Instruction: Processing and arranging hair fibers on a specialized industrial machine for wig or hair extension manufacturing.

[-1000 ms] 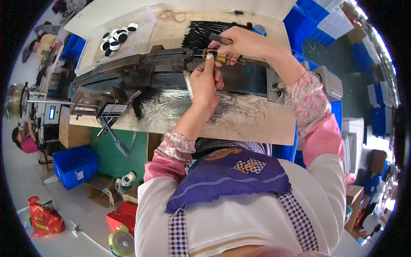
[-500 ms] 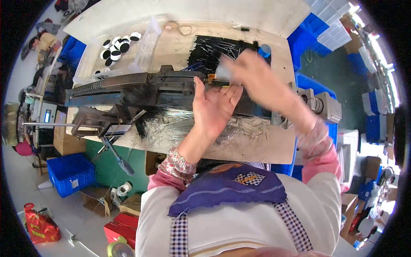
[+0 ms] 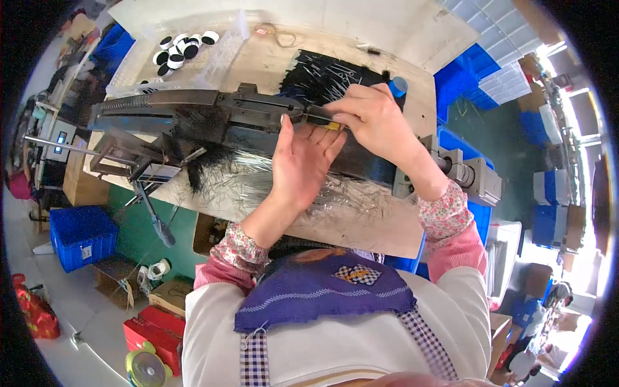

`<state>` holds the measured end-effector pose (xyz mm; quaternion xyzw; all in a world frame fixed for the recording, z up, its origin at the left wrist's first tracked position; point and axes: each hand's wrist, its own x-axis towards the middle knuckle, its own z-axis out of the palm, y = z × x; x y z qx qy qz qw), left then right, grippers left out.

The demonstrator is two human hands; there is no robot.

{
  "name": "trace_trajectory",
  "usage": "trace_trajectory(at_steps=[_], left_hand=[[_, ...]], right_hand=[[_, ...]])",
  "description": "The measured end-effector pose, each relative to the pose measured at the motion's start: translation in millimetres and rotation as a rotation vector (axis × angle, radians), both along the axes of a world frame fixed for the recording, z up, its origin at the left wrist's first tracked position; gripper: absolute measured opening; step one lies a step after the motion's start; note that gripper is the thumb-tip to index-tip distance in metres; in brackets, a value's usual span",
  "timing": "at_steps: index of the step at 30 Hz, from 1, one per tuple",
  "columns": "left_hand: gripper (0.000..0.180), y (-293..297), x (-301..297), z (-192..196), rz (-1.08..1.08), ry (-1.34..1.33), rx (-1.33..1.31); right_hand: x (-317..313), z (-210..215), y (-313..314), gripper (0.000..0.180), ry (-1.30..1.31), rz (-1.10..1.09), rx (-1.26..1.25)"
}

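The right hand (image 3: 374,119), in the upper middle of the frame, curls its fingers round a small black and yellow piece (image 3: 322,118), pinching it at the end of the long dark machine (image 3: 213,106). The left hand (image 3: 300,161) lies just below, palm open and fingers spread flat, its fingertips touching the same piece from beneath. Under both hands, a heap of thin clear wires (image 3: 258,187) covers the wooden bench (image 3: 361,226). Further up lies a black pile of pins (image 3: 322,77); at upper left, black and white discs (image 3: 180,46) sit in a tray.
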<state>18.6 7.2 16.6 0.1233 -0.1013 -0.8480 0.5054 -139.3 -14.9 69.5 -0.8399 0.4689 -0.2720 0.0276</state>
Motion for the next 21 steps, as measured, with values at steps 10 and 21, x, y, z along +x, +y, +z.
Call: trace_trajectory(at_steps=[10, 21], left_hand=[[0.07, -5, 4, 3, -0.069, -0.04, -0.07], [0.069, -2, 9, 3, 0.005, -0.002, -0.006]], right_hand=[[-12, 6, 6, 0.016, 0.061, -0.002, -0.171], [-9, 25, 7, 0.016, -0.155, -0.161, 0.044]])
